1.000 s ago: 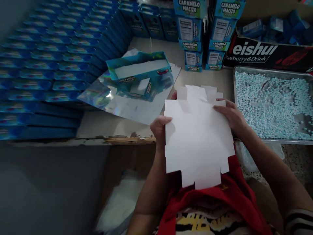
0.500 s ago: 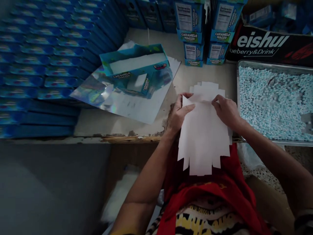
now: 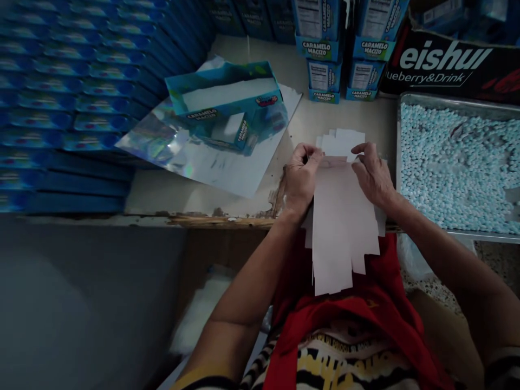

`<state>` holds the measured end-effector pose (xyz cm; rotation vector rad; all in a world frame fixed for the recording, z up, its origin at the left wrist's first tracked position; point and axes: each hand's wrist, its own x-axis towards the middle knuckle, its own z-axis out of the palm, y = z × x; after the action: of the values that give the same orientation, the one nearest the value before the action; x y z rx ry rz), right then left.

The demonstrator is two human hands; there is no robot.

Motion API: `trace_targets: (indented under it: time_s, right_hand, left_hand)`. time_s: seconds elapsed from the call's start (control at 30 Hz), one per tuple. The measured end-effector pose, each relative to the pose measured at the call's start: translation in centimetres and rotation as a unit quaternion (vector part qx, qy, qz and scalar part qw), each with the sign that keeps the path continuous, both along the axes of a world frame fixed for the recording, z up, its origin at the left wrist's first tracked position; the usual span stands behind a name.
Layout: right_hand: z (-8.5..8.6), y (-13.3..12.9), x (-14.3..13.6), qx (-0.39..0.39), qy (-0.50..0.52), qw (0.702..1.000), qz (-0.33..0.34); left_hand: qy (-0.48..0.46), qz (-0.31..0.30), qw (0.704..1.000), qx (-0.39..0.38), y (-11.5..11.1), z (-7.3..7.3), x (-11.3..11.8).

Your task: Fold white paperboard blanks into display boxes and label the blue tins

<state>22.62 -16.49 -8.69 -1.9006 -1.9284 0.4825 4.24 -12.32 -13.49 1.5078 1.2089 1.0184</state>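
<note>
White card (image 3: 333, 227), long axis running from between the grips toward the red apron (image 3: 345, 310).
Left hand (image 3: 301, 176) pinched on its upper left edge; right hand (image 3: 374, 176) opposite, about equally near, fingertips slightly parted, hold unclear.

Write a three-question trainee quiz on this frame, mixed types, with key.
1. True or false: the metal tray of pale blue pieces lies to the right of the right hand.

2. Multiple choice: what is the left hand holding?
a) a marker
b) white card
c) a metal scoop

3. Fill in: the front labels on the stacked blue boxes read "CARAMELO ____".

Key:
1. True
2. b
3. MACIZO
</note>
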Motion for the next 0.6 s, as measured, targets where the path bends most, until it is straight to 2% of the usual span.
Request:
trace_targets:
  time_s: [0.1,0.23,0.3,0.4,0.47,0.53,0.6]
  right_hand:
    - [0.3,0.8,0.4,-0.019,-0.024,0.998,0.049]
    - [1.0,2.3,0.7,-0.005,-0.084,0.986,0.144]
    - [1.3,3.4,0.9,-0.024,-0.100,0.978,0.183]
    - [1.3,5.2,1.1,-0.057,-0.098,0.976,0.187]
    - [1.0,6.3,0.9,-0.045,-0.090,0.977,0.186]
    - [0.6,7.3,0.4,-0.033,-0.082,0.975,0.203]
    - [0.1,8.2,-0.5,-0.021,-0.048,0.981,0.189]
  left_hand:
    - [0.011,0.037,0.999,0.009,-0.4,0.6,0.2]
    - [0.043,-0.001,0.999,0.007,-0.6,1.3,-0.2]
    - [0.073,-0.025,0.997,0.016,-0.2,1.3,-0.6]
    - [0.127,-0.045,0.990,0.041,0.7,1.1,-1.0]
    - [0.146,-0.046,0.986,0.057,1.0,1.0,-1.1]
    - [0.141,-0.046,0.987,0.069,1.0,0.9,-1.0]
    - [0.120,-0.041,0.989,0.074,0.9,0.7,-0.9]
